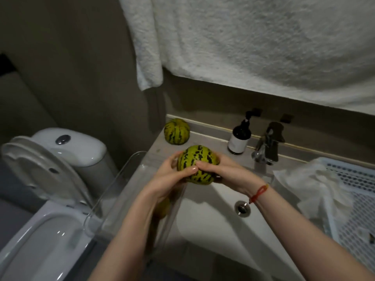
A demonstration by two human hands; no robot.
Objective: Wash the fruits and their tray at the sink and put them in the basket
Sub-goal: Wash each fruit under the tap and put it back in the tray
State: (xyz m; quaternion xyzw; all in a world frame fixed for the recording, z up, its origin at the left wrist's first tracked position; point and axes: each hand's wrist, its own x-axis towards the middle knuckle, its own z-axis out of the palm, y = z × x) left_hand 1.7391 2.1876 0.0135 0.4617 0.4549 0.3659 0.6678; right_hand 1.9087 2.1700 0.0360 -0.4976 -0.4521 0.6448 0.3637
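A green melon with dark broken stripes [197, 164] is being held above the far left corner of the white sink [213, 216], both hands wrapping it; the left hand [172, 175] is gripping its left side with the thumb lying across the front, and the right hand [223, 169] is clasping its right side with fingers curled over the rind, a red string [259, 192] sitting on that wrist; a second striped melon [176, 130] is resting at the far left corner of the bench [213, 142], well apart from the held one; a clear plastic tray [113, 191] is lying on the bench's left edge beside the sink, something yellow-green [163, 207] showing dimly through it under the left forearm; a dark pump bottle [239, 136] and a metal tap [267, 147] are standing at the far side; a white mesh basket [355, 199] with a pale cloth [308, 187] draped in it is sitting to the right; a white towel [253, 41] is hanging above; a toilet [50, 179] is standing at left with its lid raised.
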